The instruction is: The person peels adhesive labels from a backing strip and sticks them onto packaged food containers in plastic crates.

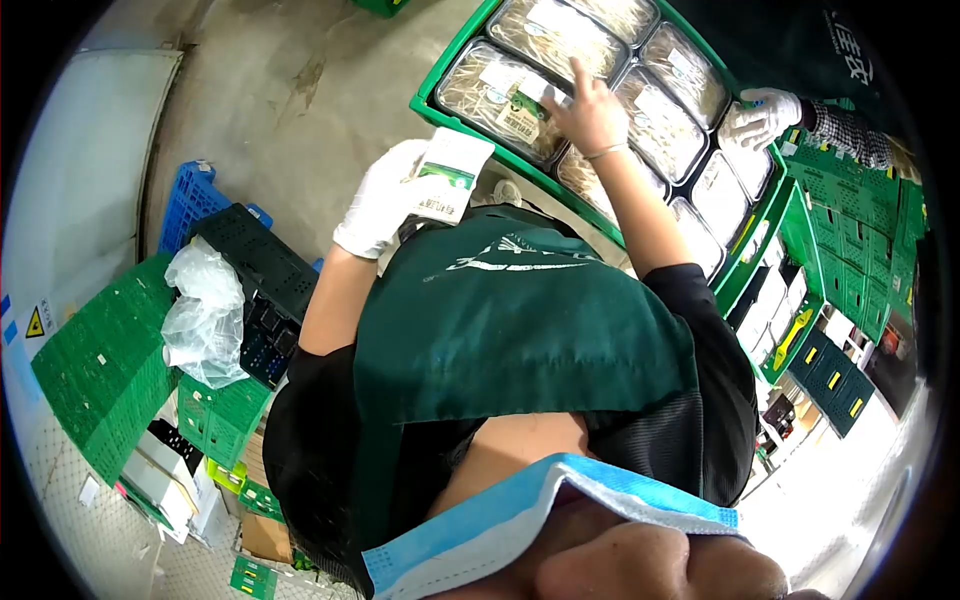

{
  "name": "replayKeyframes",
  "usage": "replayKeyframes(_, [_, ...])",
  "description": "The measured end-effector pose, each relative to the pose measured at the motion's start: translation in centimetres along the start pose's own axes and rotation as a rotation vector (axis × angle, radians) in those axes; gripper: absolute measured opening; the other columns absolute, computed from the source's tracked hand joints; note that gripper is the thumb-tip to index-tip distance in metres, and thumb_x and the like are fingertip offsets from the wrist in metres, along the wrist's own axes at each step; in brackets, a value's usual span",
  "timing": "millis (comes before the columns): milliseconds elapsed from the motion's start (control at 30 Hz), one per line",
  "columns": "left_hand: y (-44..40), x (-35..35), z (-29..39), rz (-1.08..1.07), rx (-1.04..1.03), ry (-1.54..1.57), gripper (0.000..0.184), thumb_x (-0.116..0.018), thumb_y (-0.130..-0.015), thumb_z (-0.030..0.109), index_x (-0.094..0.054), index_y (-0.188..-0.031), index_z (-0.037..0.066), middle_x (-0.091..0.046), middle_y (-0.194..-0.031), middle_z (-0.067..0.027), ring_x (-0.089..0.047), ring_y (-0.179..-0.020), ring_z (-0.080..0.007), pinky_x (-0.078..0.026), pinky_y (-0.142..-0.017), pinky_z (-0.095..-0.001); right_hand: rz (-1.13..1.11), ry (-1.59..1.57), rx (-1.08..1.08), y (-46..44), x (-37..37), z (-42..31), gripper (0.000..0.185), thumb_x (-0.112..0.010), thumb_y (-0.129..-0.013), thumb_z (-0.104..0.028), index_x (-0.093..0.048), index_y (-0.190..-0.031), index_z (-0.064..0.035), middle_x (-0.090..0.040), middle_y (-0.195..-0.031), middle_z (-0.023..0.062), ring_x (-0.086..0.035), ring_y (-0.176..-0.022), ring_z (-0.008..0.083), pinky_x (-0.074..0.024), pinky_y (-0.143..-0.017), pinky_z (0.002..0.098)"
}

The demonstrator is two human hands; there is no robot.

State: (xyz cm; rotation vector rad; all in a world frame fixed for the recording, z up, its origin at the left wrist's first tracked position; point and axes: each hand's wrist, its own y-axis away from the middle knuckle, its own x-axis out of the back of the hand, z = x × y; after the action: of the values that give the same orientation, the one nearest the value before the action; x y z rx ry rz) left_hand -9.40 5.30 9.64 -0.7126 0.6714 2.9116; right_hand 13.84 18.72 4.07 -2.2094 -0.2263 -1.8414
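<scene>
My left hand (385,200), in a white glove, is closed around a stack of white and green printed labels (450,175) in front of my apron. My bare right hand (595,115), a thin bracelet on its wrist, reaches over a green crate (432,100) of clear-wrapped trays. Its fingers are apart, the index finger stretched out. The fingertips are over a tray of pale, thin strands (465,85), next to a green and white label (522,118) lying on its film. Whether they touch the label is hard to tell.
A co-worker's gloved hand (765,118) is at the crate's far right side. Stacked green crates (850,240) stand at right. At left are a black crate (255,250), a clear plastic bag (205,315) and a blue crate (190,205).
</scene>
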Motion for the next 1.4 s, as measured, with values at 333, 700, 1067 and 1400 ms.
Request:
replayKeyframes(333, [-3.4,-4.6,-1.7,0.162,-0.230,-0.394,0.014,-0.052,-0.075,0.003,-0.057,-0.087,-0.002,-0.055,-0.079,-0.0045,-0.051,-0.072,-0.0103,-0.042,-0.065,-0.0223,-0.312,-0.912,0.158,2.9,7.4,-3.2,0.020,-0.066,-0.069,-0.018,-0.060,-0.083,-0.0044,-0.060,-0.069,0.0059,-0.055,-0.062,0.0117,-0.0442,-0.057,0.0245])
replayKeyframes(700, [-4.4,-1.2,-1.6,0.160,-0.132,-0.314,0.016,-0.053,-0.076,0.008,-0.055,-0.088,-0.003,-0.056,-0.078,-0.0060,-0.055,-0.070,-0.0116,-0.045,-0.061,-0.0238,0.207,0.086,0.174,-6.9,-1.4,5.0,0.048,-0.058,-0.071,-0.033,-0.042,-0.106,-0.0042,-0.051,-0.094,0.0189,-0.051,-0.083,0.0327,-0.0421,-0.073,0.0391])
replayKeyframes(1067, [-7.9,-7.0,1.0,0.007,-0.088,-0.626,0.016,-0.058,-0.074,0.010,-0.058,-0.087,0.001,-0.058,-0.073,-0.0053,-0.052,-0.065,-0.0100,-0.043,-0.061,-0.0231,-0.445,-0.830,0.247,-0.5,7.5,1.1,0.018,-0.062,-0.073,-0.008,-0.055,-0.088,-0.0011,-0.059,-0.070,0.0118,-0.058,-0.063,0.0121,-0.0456,-0.056,0.0250])
replayKeyframes(1400, [-9.0,-5.6,-0.6,0.190,-0.018,-0.344,0.012,-0.056,-0.075,0.005,-0.056,-0.084,-0.003,-0.058,-0.078,-0.0053,-0.054,-0.071,-0.0098,-0.044,-0.061,-0.0223,0.149,-0.158,0.198,-17.0,0.2,14.0,0.036,-0.058,-0.072,-0.029,-0.049,-0.095,-0.0031,-0.056,-0.089,0.0178,-0.052,-0.085,0.0342,-0.0428,-0.073,0.0381])
